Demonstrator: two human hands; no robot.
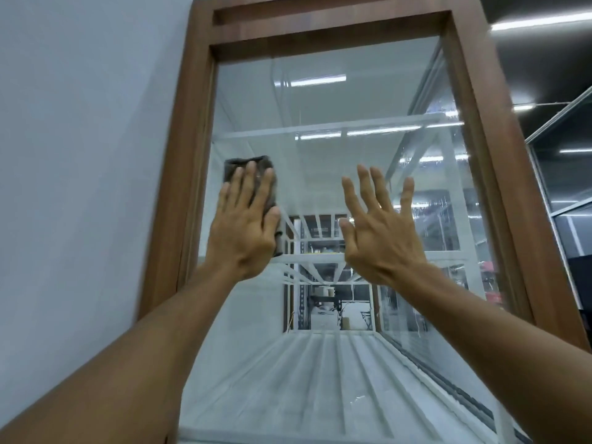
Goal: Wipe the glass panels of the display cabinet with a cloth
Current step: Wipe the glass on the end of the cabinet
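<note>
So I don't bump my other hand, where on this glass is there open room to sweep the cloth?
Open: the glass above both hands up to the wooden frame, and between the forearms below. Crowded: mid-height, cloth under the left hand near the left post, right hand alongside.

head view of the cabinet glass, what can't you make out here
Head view:
- cloth: mostly covered by the left hand; only its top and right edges show.
- right hand: seen from behind, so contact with the glass panel cannot be told.
- wooden frame: base cut off by the lower edge and the arms.
- shelving seen in the glass: too small and blurred to identify.
</note>
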